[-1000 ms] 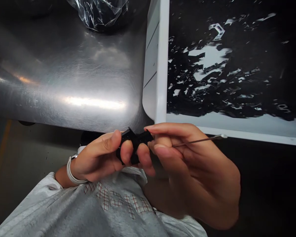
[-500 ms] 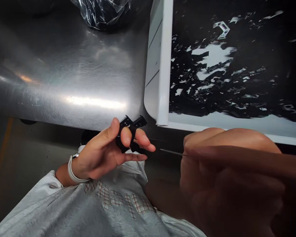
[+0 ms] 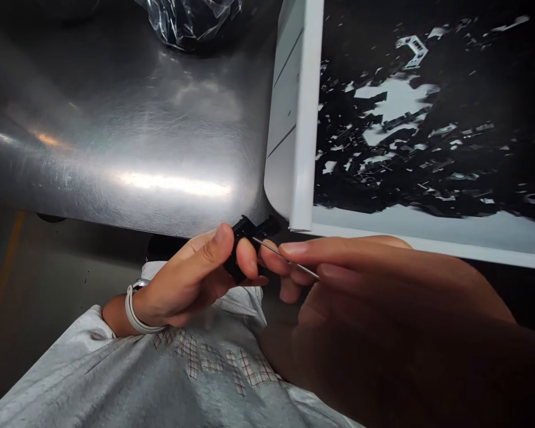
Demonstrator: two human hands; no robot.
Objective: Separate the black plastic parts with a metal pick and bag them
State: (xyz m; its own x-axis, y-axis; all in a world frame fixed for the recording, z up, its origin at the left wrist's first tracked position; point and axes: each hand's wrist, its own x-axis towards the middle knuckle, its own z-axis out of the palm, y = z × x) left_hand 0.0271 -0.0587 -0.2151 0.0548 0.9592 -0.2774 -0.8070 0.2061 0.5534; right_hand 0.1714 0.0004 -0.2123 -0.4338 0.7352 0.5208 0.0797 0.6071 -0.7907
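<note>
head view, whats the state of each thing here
left hand, pinching black plastic piece
right hand, holding thin metal needle, tip beside the piece
white tray, holding scattered black plastic bits
stainless steel surface, scratched and shiny
clear plastic bag, crumpled

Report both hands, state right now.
Left hand: closed, holding a black plastic part.
Right hand: closed, holding a thin metal pin.
</note>
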